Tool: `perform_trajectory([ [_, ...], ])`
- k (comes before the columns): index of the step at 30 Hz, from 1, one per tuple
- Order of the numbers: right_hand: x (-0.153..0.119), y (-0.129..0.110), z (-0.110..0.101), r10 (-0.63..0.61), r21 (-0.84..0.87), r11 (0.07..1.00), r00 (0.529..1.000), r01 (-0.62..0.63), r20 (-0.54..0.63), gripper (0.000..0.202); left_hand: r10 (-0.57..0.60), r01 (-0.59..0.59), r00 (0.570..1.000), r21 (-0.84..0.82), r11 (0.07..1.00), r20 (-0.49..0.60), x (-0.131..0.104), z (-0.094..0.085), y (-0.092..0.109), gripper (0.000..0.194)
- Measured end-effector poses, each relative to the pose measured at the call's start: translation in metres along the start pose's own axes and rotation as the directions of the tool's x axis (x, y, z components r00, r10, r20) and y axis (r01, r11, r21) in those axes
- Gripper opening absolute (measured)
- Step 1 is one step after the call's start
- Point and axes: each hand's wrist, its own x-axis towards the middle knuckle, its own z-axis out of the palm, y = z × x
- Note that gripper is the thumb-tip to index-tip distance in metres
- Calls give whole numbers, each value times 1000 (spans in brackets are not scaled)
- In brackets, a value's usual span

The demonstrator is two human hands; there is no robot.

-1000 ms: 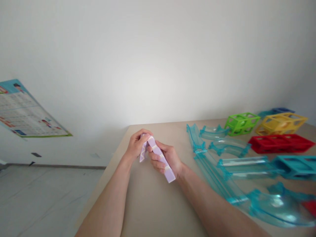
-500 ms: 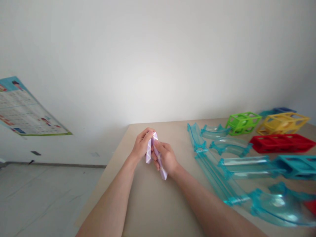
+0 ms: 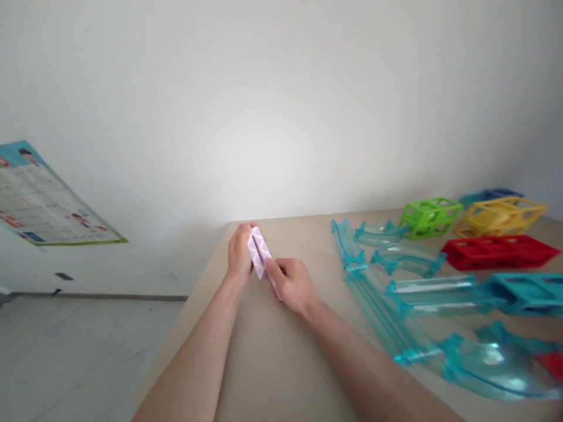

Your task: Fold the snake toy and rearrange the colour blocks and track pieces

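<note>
Above the tabletop [image 3: 272, 363], both hands hold a lilac-and-white snake puzzle [image 3: 258, 252] made of triangular wedges. Two of its straight runs lie side by side, with a shorter end slanting down towards me. My left hand [image 3: 240, 255] is wrapped around the far left side, its fingers mostly hidden behind the puzzle. On the near right part, my right hand [image 3: 294, 285] pinches the lower section, thumb on top.
Clear teal track pieces [image 3: 382, 316] lie on the right of the table. Beyond them stand a green frame block [image 3: 431, 218], a yellow one [image 3: 501, 217], a red one [image 3: 499, 252] and a teal one [image 3: 525, 293]. A poster [image 3: 57, 196] hangs on the left wall.
The two runs of the snake puzzle, spread apart before, now lie together and their patterned face is turned up. Both hands have shifted slightly left.
</note>
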Motion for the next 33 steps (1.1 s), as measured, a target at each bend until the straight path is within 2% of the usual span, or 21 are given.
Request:
perform_trajectory([
  [2,-1,2,3,8,8,1000,999,-8,39,49,-2,-3,998,-90,996,-55,2,-1,2,28],
  [4,-1,4,5,5,1,1000,999,-5,43,45,-24,17,999,-150,989,-46,2,0,3,31],
  [8,1,4,3,-22,-37,999,999,21,-36,41,-111,125,990,-170,977,88,-3,2,-1,47],
  [11,1,1,1,-29,-51,998,996,24,-89,39,-120,139,980,-116,983,161,-7,4,-2,61],
  [14,0,0,1,-4,-27,1000,996,1,-89,39,-79,94,985,-89,992,154,-9,6,-1,63],
  [17,-1,0,3,53,38,998,997,-51,-49,41,9,-2,990,-49,999,138,-9,6,1,63],
  [21,1,3,7,193,179,964,981,-196,37,50,134,-156,965,82,984,224,-12,4,1,61],
  [24,4,5,8,275,304,901,950,-309,150,54,150,-187,952,118,975,266,-16,4,3,62],
  [27,7,4,7,283,403,837,923,-370,261,51,134,-148,966,50,988,222,-16,5,5,64],
  [29,9,5,7,271,458,813,929,-360,250,48,98,-94,981,-35,995,169,-12,5,5,60],
  [31,11,6,7,260,510,808,955,-295,142,38,2,8,997,-118,993,79,-5,3,4,48],
  [33,12,9,7,241,538,821,970,-192,-21,24,-154,148,988,-169,974,-27,2,0,1,36],
])
